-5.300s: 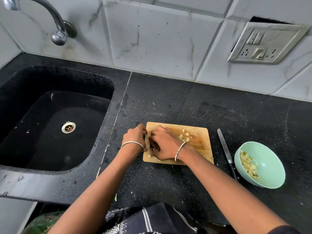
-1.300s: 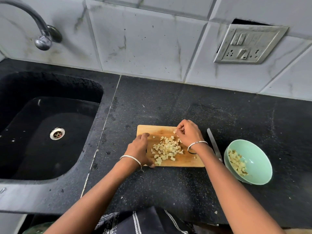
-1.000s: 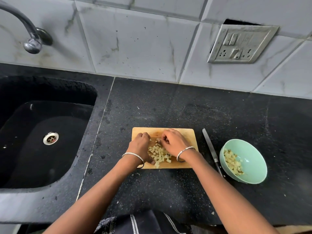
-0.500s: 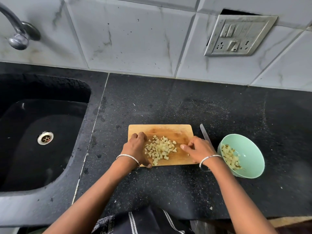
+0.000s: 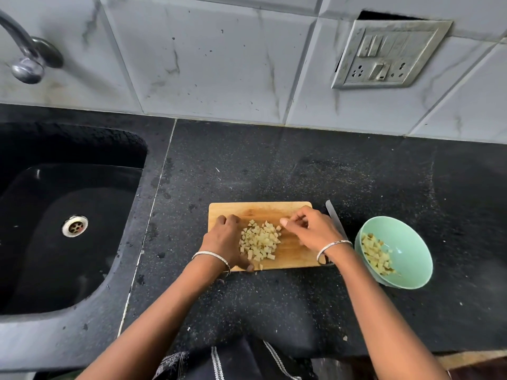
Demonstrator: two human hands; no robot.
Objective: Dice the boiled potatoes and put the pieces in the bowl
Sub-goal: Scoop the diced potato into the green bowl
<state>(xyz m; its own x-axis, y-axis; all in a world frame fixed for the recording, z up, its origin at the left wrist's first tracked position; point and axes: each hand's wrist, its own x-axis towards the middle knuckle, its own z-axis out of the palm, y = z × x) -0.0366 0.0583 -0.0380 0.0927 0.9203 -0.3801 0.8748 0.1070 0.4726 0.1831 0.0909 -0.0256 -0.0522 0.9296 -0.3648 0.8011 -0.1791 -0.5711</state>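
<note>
The cutting board point(image 5: 263, 211) lies on the black table point(image 5: 274, 165), which is bare on the board's far side; the sink point(image 5: 129, 270) is off to the left. A knife point(image 5: 332, 215) lies between the board's right edge and the green bowl point(image 5: 411, 242), which holds some pieces. The diced potatoes point(image 5: 260, 241) are heaped mid-board. The left hand point(image 5: 223, 242) cups the heap's left side, fingers curved and released. The right hand point(image 5: 315, 231) hovers at the heap's right, fingers loosely curled, gripping nothing.
</note>
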